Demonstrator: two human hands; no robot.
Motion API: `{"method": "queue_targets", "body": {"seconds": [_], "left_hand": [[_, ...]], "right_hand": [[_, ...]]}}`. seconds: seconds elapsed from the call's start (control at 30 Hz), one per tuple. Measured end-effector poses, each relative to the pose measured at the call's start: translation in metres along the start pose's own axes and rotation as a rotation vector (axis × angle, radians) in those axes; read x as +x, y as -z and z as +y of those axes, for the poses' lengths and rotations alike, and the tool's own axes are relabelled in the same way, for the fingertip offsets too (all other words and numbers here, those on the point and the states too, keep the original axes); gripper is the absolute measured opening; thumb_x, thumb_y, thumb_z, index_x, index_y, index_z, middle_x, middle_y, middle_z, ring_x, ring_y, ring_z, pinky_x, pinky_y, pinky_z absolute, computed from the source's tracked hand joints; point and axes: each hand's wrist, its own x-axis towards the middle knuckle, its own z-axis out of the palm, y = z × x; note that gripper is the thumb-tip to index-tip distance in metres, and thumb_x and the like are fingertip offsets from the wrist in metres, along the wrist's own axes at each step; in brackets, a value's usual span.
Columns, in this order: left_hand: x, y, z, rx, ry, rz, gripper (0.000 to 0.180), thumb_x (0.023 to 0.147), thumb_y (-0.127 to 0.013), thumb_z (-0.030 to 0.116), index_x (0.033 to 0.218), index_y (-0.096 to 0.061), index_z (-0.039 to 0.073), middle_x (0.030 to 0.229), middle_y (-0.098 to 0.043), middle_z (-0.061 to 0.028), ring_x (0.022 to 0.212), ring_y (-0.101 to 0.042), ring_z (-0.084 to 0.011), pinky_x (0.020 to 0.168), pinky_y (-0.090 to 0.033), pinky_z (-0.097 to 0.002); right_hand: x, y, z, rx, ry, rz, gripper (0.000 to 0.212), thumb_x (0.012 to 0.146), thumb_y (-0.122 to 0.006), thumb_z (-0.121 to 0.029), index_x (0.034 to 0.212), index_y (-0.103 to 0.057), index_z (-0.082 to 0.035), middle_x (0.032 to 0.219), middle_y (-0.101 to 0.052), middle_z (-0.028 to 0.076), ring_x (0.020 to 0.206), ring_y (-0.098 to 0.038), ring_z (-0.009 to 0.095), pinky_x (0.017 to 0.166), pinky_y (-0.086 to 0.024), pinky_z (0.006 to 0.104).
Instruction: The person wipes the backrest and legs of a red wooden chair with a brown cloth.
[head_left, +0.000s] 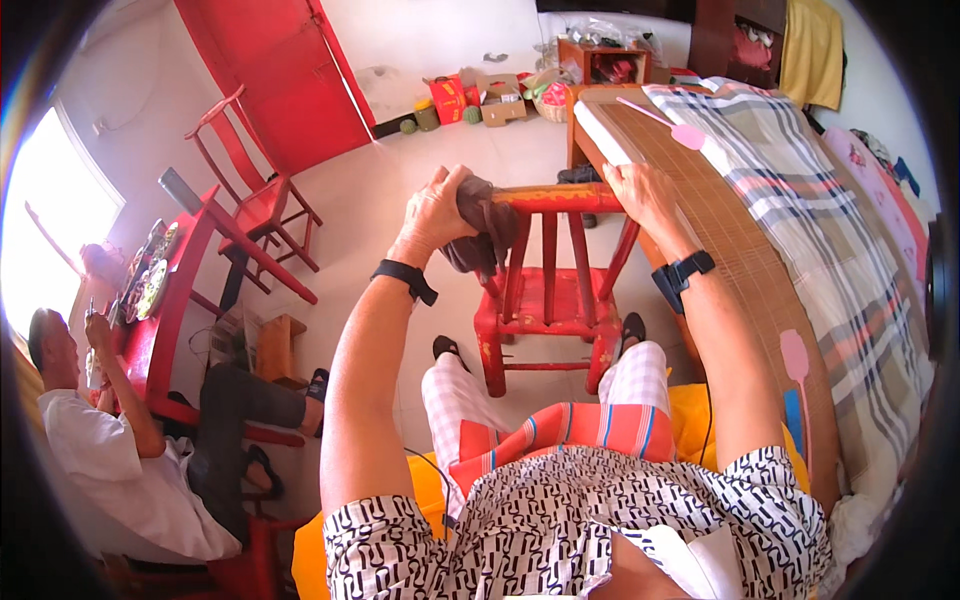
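Observation:
A small red wooden chair with worn paint stands between my feet, its top rail raised towards me. My left hand is closed on a bunched dark brown cloth at the left end of that rail. Part of the cloth hangs down over the left side of the backrest. At the rail's other end, my right hand grips the wood with its fingers wrapped round it. The fingertips of my left hand are partly hidden by the cloth.
A bed with a woven mat and plaid cover runs along my right. On the left, a person sits at a red table with dishes. Beyond it stands a red chair. Boxes line the far wall.

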Motion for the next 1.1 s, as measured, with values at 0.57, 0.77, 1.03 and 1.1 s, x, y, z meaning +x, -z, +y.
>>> {"method": "queue_targets", "body": {"seconds": [0.57,0.77,1.03,1.1], "left_hand": [[-0.015,-0.039,0.008,0.162,0.018,0.402,0.065,0.059,-0.086,0.026,0.116,-0.056,0.017,0.114,-0.051,-0.0103,0.105,-0.053,-0.0347,0.081,-0.053,-0.0462],[-0.016,-0.051,0.009,0.162,0.044,0.486,0.065,0.059,-0.086,0.021,0.117,-0.056,0.018,0.119,-0.049,-0.0121,0.11,-0.05,-0.0359,0.083,-0.053,-0.047],[-0.013,-0.05,0.003,0.167,0.013,0.509,0.066,0.058,-0.086,0.02,0.117,-0.056,0.018,0.118,-0.049,-0.0123,0.111,-0.049,-0.0357,0.086,-0.049,-0.0489],[-0.011,-0.046,0.003,0.315,-0.026,0.481,0.064,0.059,-0.086,0.025,0.115,-0.057,0.017,0.114,-0.05,-0.0126,0.108,-0.051,-0.0351,0.088,-0.045,-0.0491]], "right_hand": [[0.003,-0.002,0.0,0.006,-0.008,0.007,0.048,0.095,-0.049,-0.037,0.069,-0.07,-0.002,0.067,-0.065,0.023,0.063,-0.066,0.038,0.059,-0.054,0.0474],[0.006,-0.005,0.003,-0.014,-0.007,0.003,0.047,0.094,-0.05,-0.037,0.069,-0.07,-0.002,0.066,-0.065,0.022,0.062,-0.066,0.038,0.058,-0.054,0.0473],[0.007,-0.008,0.003,-0.023,-0.004,0.037,0.047,0.094,-0.051,-0.036,0.068,-0.07,-0.003,0.065,-0.065,0.021,0.06,-0.066,0.037,0.058,-0.053,0.0466],[0.007,-0.008,0.003,-0.021,-0.006,0.046,0.046,0.094,-0.051,-0.036,0.068,-0.07,-0.003,0.064,-0.065,0.021,0.06,-0.066,0.036,0.057,-0.053,0.0462]]}}
